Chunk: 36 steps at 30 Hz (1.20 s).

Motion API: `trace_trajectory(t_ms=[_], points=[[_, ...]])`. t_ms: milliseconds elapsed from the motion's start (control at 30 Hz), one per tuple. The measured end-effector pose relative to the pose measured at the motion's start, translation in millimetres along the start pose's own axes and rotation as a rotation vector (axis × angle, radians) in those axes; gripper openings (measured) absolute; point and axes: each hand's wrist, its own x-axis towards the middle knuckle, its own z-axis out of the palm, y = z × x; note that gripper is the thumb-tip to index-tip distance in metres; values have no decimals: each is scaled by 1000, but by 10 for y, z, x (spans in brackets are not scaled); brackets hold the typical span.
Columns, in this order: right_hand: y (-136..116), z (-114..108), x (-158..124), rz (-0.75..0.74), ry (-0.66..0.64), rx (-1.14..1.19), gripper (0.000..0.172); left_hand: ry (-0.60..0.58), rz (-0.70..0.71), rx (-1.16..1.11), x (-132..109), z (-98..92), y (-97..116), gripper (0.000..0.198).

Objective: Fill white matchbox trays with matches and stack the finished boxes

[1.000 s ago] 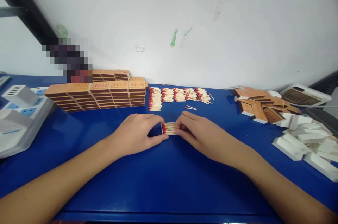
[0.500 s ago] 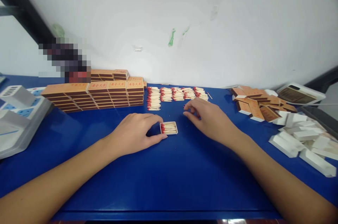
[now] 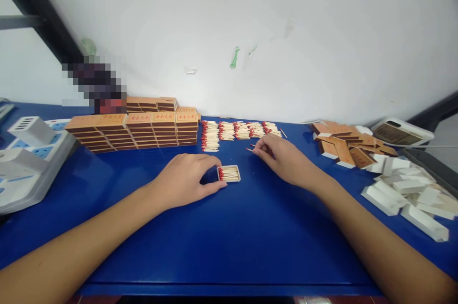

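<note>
A small white matchbox tray (image 3: 234,180) lies on the blue table, with red-headed matches (image 3: 229,173) side by side in it. My left hand (image 3: 191,180) grips the tray's left end between thumb and index finger. To the right and a little farther back, my right hand (image 3: 281,156) is closed in a pinch. Thin matches (image 3: 249,150) stick out leftward from its fingertips; how many it holds is partly hidden. Just behind that hand lie several neat piles of loose matches (image 3: 210,136).
Stacked matchboxes (image 3: 139,127) form a wall at the back left. A power strip (image 3: 50,170) with plugs sits at the left. Orange matchbox sleeves (image 3: 343,146) and white trays (image 3: 390,189) are heaped at the right, near a phone (image 3: 402,132). A white wall (image 3: 304,56) rises behind.
My right hand's fingers have closed from a looser curl into a pinch, with match ends now showing at the tips. My left hand stays on the tray. The view has shifted slightly.
</note>
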Motion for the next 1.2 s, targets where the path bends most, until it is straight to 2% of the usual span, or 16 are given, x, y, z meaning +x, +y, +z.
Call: trace_trajectory(t_ms=[167,267,400,633,900,1067,1200], points=[[-501,41,-168,-145,-133,154,15,8,18,-12,-5,18,-11,33],[-641,87,-231,-193,-200,131,11,20,18,-8,-6,30,-15,34],[-609,115,-231,-176,-211,173,9,41,27,-1,-7,42,-22,33],[-606,105,-208,-218,-129,225,10,31,26,-2,-8,30,-13,32],[-590,186,-196,-217,-58,172,11,36,33,7,-6,24,-15,33],[-595,193,-195,-235,-93,202,15,30,31,12,2,26,-25,34],[-587,195,-188,-234,-58,189,16,36,39,10,2,29,-22,33]])
